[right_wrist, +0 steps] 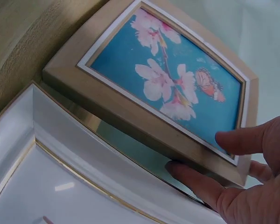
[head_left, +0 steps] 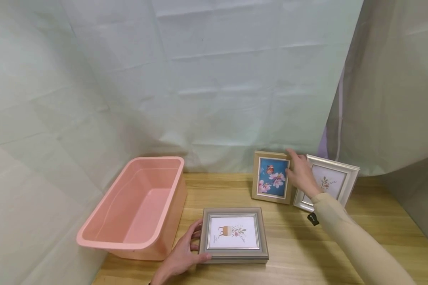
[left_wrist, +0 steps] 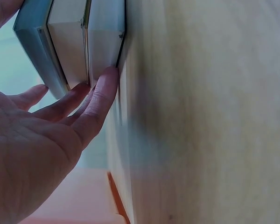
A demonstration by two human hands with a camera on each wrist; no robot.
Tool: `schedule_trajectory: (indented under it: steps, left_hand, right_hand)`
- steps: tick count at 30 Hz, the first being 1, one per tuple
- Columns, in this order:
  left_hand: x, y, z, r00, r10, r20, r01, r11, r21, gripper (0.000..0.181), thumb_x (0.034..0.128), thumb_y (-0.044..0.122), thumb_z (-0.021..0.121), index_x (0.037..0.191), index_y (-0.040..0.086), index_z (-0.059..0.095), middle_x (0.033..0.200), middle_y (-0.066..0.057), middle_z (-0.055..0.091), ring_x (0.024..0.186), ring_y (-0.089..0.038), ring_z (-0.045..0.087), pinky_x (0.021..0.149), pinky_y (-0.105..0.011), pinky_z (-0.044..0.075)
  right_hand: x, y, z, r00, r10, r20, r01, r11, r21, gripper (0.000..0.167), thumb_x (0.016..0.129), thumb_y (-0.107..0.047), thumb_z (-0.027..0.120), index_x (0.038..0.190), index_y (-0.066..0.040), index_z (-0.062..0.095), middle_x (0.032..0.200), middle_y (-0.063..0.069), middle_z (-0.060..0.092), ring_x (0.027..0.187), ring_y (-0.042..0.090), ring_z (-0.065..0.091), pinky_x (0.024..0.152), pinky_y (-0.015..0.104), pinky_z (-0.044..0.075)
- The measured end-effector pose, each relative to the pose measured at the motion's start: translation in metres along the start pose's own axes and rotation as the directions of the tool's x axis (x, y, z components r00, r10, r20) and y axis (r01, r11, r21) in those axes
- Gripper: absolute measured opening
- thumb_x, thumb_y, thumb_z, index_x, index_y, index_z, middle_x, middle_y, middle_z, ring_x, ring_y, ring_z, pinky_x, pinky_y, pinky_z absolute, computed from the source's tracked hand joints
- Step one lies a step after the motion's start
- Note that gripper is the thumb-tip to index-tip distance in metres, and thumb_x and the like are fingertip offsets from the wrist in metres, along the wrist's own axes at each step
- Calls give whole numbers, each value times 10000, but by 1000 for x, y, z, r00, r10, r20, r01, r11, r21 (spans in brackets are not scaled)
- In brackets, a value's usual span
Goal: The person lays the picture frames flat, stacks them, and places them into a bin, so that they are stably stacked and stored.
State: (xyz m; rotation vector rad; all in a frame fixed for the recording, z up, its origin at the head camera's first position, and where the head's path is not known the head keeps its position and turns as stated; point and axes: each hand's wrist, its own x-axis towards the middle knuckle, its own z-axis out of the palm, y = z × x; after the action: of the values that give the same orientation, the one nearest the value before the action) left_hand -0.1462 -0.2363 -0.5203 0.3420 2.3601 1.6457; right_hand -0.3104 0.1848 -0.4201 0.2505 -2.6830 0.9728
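Observation:
A stack of picture frames (head_left: 235, 253) lies flat on the table, its top one grey with a deer-like drawing. My left hand (head_left: 183, 253) is at the stack's left side, thumb at the near left corner. In the left wrist view the fingertips (left_wrist: 107, 77) touch the edges of the stacked frames (left_wrist: 67, 51), fingers fairly straight. Upright against the back cloth stands a tan picture frame (head_left: 274, 178) with blossoms and a butterfly. My right hand (head_left: 301, 174) pinches its upper right corner, thumb (right_wrist: 240, 140) on the front. The fingertips behind it are partly hidden.
A silver-white picture frame (head_left: 329, 180) leans just right of the tan one, partly behind my right forearm. A pink plastic tub (head_left: 180, 206) stands at the left. Pale cloth (head_left: 214, 99) hangs behind the wooden table (head_left: 217, 190).

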Motion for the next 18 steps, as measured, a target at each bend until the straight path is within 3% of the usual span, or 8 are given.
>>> schedule_trajectory:
  steps: [7, 13, 18]
  left_hand:
    - [-2, 1, 2, 1000, -19, 14, 19, 1000, -13, 1120, 846, 126, 922, 1726, 74, 231, 1609, -352, 475, 1265, -369, 674, 909, -239, 606]
    - [-1, 0, 3, 1000, -21, 11, 21, 1000, -9, 1119, 843, 129, 922, 1726, 81, 236, 1609, -348, 481, 1263, -364, 679, 915, -239, 604]
    - [1, 0, 3, 1000, -18, 16, 19, 1000, -19, 1118, 848, 122, 917, 1728, 83, 229, 1621, -358, 462, 1263, -375, 683, 909, -233, 602]
  right_hand:
    - [-2, 8, 3, 998, -40, -40, 41, 999, 35, 680, 928, 100, 629, 1578, 0, 456, 1398, 438, 571, 1283, 596, 538, 1040, 740, 495]
    - [-2, 12, -1, 996, -80, -51, 84, 994, 72, 627, 930, 111, 639, 1533, -3, 514, 1378, 398, 612, 1239, 553, 553, 1051, 711, 464]
    - [1, 14, -3, 993, -110, -50, 113, 992, 58, 573, 937, 118, 670, 1487, -13, 576, 1146, 343, 666, 1027, 444, 599, 880, 531, 491]
